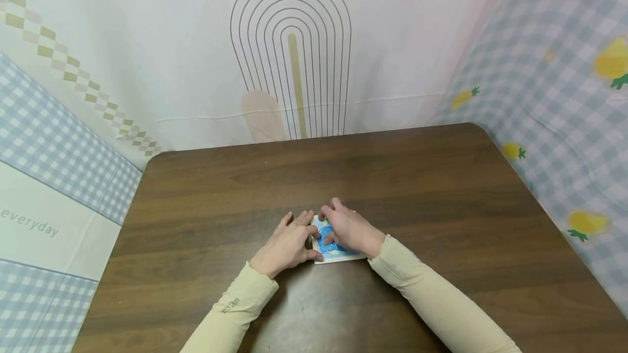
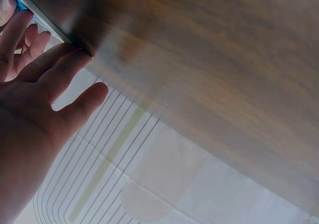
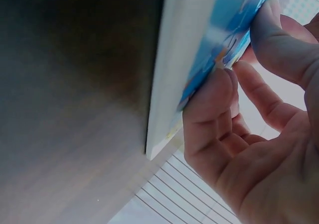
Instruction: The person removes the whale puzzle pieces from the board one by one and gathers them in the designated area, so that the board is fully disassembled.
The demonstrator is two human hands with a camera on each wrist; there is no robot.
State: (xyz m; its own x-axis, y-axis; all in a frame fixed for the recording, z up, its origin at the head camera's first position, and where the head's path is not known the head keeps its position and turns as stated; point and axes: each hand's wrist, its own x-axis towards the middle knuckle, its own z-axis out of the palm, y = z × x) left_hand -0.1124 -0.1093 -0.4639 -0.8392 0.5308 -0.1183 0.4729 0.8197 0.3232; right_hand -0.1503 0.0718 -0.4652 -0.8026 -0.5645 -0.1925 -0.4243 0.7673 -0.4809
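A small flat jigsaw puzzle board (image 1: 338,256) with a pale rim and a blue picture lies on the table under both hands. My left hand (image 1: 290,245) rests at its left side, thumb by the near corner and index finger reaching onto the picture. Its other fingers extend past the far left corner. My right hand (image 1: 354,229) covers the board's right part, thumb and bent fingers apart on the picture. In the right wrist view, the fingertips touch the blue picture (image 3: 212,50), where curved seams show. I cannot tell whether they pinch a piece.
The brown wooden table (image 1: 221,189) spreads around the board. A white curtain (image 1: 186,59) with a line-arch print hangs behind its far edge. Checked cloth (image 1: 554,86) with yellow fruit hangs along the right side, and blue checked cloth (image 1: 54,124) along the left.
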